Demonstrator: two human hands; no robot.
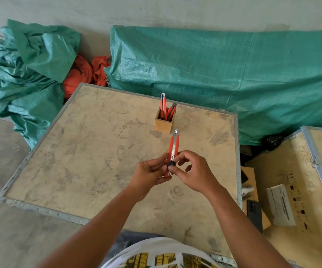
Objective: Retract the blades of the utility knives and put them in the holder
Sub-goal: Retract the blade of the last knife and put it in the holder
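A red utility knife (173,146) with a metal track points away from me, tip near the holder. My left hand (150,174) grips its rear end from the left. My right hand (190,171) pinches the black knob (170,163) on the knife with thumb and forefinger. Little or no blade shows past the metal tip. A small square wooden holder (164,123) stands on the plywood crate top (90,151), just beyond the knife. Red utility knives (166,110) stand upright in it, one taller at the left.
Green tarps (224,74) lie behind the crate, with orange cloth (84,73) between them. A second crate (295,190) with a white label stands at the right. A dark phone (255,213) and small boxes lie in the gap between the crates.
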